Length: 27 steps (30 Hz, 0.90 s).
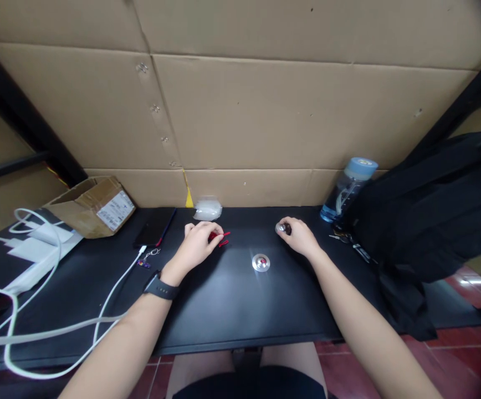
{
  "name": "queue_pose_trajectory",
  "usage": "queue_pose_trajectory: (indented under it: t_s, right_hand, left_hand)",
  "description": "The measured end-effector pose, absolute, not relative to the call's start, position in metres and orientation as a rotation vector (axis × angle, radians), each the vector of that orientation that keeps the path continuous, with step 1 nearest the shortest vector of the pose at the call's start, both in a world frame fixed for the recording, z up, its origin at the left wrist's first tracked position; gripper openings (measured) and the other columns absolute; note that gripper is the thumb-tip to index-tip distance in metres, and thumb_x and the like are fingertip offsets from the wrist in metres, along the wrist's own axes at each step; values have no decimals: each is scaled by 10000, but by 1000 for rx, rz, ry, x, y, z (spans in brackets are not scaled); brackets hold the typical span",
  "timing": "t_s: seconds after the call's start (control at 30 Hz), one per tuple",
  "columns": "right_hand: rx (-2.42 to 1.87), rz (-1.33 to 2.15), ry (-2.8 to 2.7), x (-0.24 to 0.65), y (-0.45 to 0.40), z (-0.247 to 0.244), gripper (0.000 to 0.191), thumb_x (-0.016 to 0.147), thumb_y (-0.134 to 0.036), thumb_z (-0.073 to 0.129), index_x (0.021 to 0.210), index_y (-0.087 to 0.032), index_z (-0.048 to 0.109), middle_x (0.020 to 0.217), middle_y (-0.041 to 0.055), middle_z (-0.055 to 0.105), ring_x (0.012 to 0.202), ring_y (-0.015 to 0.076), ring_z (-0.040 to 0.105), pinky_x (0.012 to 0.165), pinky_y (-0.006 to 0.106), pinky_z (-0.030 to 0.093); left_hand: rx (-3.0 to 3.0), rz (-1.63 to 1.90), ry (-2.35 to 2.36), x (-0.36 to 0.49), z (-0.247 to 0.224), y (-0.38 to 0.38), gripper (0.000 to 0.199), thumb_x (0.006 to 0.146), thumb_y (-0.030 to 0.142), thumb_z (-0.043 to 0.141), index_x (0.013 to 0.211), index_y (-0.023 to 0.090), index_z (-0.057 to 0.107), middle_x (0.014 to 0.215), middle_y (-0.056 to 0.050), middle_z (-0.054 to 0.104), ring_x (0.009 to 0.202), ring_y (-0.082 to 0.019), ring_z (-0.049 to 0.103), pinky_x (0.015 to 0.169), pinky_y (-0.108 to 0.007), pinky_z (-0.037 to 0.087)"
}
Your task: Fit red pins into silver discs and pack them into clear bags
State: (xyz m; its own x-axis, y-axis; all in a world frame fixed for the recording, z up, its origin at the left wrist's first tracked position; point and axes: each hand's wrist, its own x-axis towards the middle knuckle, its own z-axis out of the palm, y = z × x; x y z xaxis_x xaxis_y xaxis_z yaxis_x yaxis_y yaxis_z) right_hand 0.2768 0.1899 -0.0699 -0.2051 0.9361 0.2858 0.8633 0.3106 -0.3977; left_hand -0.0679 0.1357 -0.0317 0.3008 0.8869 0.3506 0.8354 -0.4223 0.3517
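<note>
My left hand [201,242] is closed on a small red item [223,239] above the black table, its thin red ends sticking out past the fingertips. To the right, my right hand [299,235] grips a small round silver and dark object [282,227] between thumb and fingers. Between the hands and a little nearer to me lies a shiny silver disc [261,262] with a red spot at its middle; neither hand touches it. Behind my left hand sits a clear plastic piece [208,209].
On the left are an open cardboard box [93,208], a dark phone [154,227], a keychain [144,262] and white cables [60,332]. A blue-lidded bottle [348,188], keys [342,237] and a black bag [427,205] stand right. A cardboard wall [265,116] closes the back.
</note>
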Motion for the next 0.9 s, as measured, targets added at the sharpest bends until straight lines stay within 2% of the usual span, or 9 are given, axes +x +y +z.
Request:
queue_pose_trajectory:
  t_s: [0.2,0.4,0.5,0.6,0.7,0.9]
  right_hand:
    - [-1533,288,-1963,276,187,-63,306,820,-239,696,1123,-237,654,995,67,748,944,247,684,875,381,524]
    - [-1217,577,-1838,253,168,-50,281,814,-281,730,1083,-248,659,1014,39,763,923,219,715,810,350,549]
    - [-1054,697,-1831,233,153,-46,314,825,-288,739,1128,-246,664,1091,55,755,983,223,711,807,352,555]
    - [-892,771,-1826,213,139,-45,360,839,-270,742,1190,-251,661,1204,77,723,1076,234,691,857,373,562]
    - [-782,801,-1798,196,126,-46,361,858,-262,740,1209,-259,656,1276,90,695,1150,249,669,901,393,559]
    - [-706,855,-1735,181,115,-49,407,858,-258,762,1242,-273,627,1331,96,668,1208,256,646,944,403,556]
  left_hand:
    - [2381,940,1608,-48,-30,127,141,981,258,576,994,268,716,1062,2,772,1062,-206,657,877,-382,274]
    - [2336,1057,1591,-36,-26,121,112,948,288,666,865,260,735,1005,17,781,1014,-211,677,874,-388,263]
    - [2277,1086,1599,-33,-24,118,34,916,291,722,899,265,737,997,22,786,999,-211,686,878,-391,268]
    - [2242,1091,1591,-29,-22,115,74,912,307,732,983,302,752,1020,23,789,1030,-220,684,883,-392,282]
    - [2233,1088,1555,-23,-21,111,67,925,314,711,948,324,774,1019,27,788,1050,-223,683,890,-394,304]
    - [2152,1117,1411,-12,-21,105,99,951,233,618,918,247,710,1014,-6,759,1029,-216,667,896,-375,399]
